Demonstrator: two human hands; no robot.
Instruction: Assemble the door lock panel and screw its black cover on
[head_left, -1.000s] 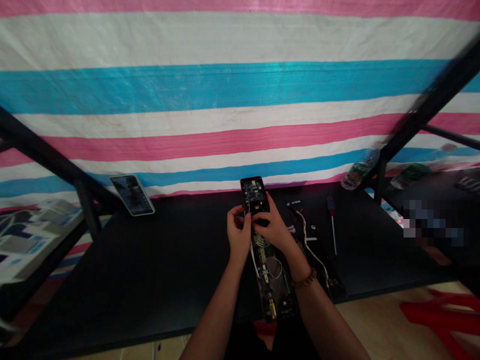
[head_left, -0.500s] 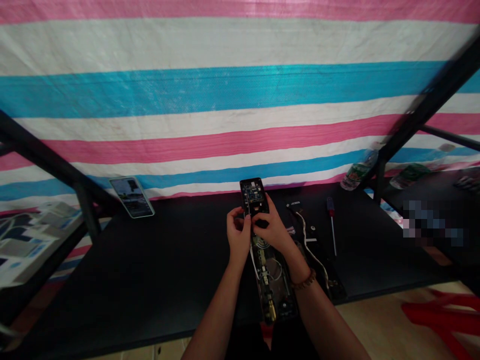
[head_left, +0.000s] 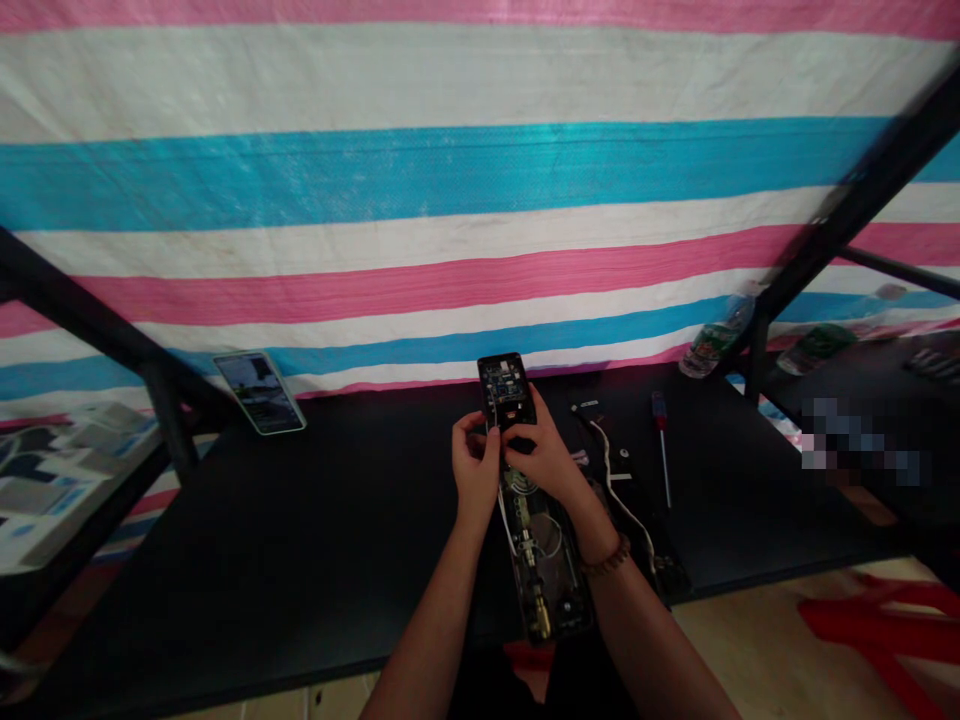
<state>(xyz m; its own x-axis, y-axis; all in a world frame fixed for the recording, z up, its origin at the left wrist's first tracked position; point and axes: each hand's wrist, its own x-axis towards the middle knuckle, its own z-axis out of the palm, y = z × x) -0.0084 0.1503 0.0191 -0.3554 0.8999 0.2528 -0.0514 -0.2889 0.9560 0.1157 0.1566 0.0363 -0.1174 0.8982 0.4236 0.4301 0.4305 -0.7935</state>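
Note:
A long black housing, seemingly an electronic door lock (head_left: 551, 545), lies open lengthwise in front of me with its metal mechanism and brass-coloured part showing. At its far end sits a circuit board (head_left: 504, 382). My left hand (head_left: 476, 465) is closed at the left edge, thumb and fingers pinched where a white cable (head_left: 505, 515) runs; the fingertips' exact hold is partly hidden. My right hand (head_left: 544, 450) grips the housing's right side below the board, its thumb bent inward near the left thumb.
Right of the lock lie a black cover panel (head_left: 626, 490) with a white braided cable (head_left: 619, 495) and a screwdriver (head_left: 661, 440). A phone (head_left: 260, 392) leans at the back left. A plastic bottle (head_left: 712, 340) stands by the frame at the back right of the black table (head_left: 322, 560).
The view has shifted very slightly. Both hands keep the same hold at the housing's board end, with hardly any visible movement.

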